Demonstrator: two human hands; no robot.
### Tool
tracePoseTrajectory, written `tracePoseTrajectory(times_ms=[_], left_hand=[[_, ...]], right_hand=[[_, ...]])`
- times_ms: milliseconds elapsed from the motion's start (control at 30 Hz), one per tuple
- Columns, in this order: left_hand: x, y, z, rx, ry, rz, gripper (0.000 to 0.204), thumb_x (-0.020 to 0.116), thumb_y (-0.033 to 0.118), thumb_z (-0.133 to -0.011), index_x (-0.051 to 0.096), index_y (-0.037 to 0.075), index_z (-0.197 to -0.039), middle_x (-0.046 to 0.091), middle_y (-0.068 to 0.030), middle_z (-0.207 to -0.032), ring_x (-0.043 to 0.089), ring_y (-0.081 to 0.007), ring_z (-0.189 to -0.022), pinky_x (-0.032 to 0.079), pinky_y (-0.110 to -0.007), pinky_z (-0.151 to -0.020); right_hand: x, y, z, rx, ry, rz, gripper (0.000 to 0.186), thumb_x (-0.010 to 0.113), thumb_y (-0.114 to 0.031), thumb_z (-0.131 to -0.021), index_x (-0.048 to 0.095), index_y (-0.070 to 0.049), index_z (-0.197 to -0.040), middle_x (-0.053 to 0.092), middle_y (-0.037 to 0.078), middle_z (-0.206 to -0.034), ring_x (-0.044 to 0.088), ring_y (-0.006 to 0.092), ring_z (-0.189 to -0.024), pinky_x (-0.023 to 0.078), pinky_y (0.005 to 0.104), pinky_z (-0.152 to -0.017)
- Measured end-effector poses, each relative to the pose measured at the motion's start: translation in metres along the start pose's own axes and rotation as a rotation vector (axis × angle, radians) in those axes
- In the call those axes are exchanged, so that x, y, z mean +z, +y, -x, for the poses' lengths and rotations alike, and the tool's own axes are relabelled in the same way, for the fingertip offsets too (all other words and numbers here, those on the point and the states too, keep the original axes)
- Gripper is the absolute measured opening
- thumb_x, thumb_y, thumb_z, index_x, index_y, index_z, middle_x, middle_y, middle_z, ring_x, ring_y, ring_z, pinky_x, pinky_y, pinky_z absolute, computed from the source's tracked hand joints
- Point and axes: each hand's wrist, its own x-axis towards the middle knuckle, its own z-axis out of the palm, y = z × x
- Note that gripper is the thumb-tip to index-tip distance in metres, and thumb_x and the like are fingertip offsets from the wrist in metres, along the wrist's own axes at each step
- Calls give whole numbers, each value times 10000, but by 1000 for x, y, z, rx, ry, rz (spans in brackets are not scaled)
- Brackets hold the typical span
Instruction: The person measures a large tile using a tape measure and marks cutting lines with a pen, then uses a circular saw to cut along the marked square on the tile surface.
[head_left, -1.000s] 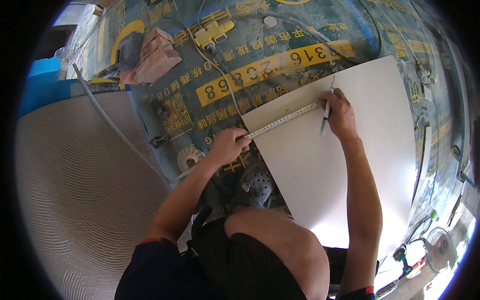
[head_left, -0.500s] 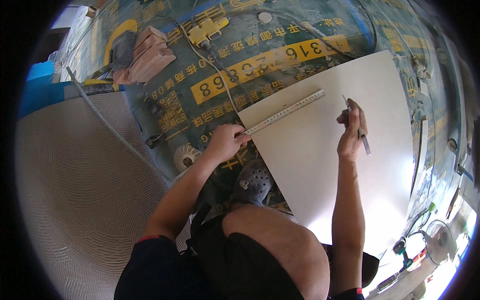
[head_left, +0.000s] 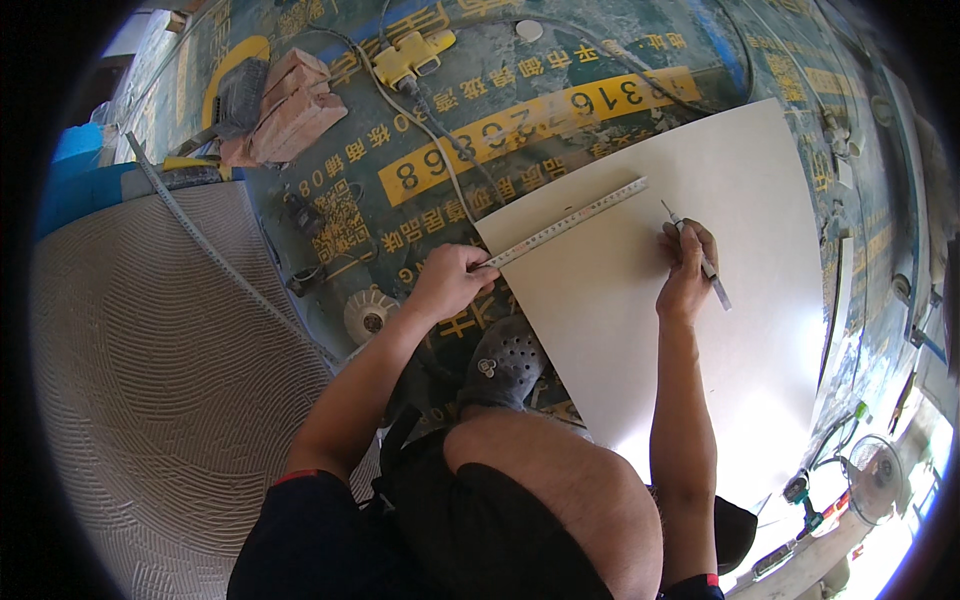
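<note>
White flat rectangular panel (head_left: 620, 330): lay on green printed floor covering (head_left: 560, 125).
Left hand (head_left: 452, 284): pinched white flexible graduated measuring strip (head_left: 570, 225) at panel's left edge.
Strip: stretched over panel's upper left, far end unheld; loosened pinch could have swivelled it.
Right hand (head_left: 688, 265): fingers curled round slim silver pen-like tool (head_left: 712, 274) above panel; careless dip could have marked panel.

Two hands (head_left: 450, 284) (head_left: 687, 275) — one measuring tape (head_left: 572, 222), one pen (head_left: 716, 285), one panel (head_left: 600, 330) — one clog (head_left: 508, 362), one fan (head_left: 875, 480).
</note>
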Motion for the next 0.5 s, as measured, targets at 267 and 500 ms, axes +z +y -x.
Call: tracePoseTrajectory(times_ms=[267,500], left_hand=[[0,-1,-1,-4,-4,2,184,680,148,-869,699,-16,-787,669,-64,-639,560,-127,-449,421,-309,-471],[-1,5,-1,-13,-9,9,179,674,140,-872,697,-19,-793,677,-60,-644,558,-117,-447,423,-301,-467]], right_hand=[[10,-2,-3,-34,-87,-27,299,621,-189,-943,602,53,-1118,683,144,-970,658,201,-867,537,304,-819],[8,2,-10,42,-71,-127,295,627,-180,-942,600,45,-1132,686,144,-996,660,201,-873,536,296,-817]])
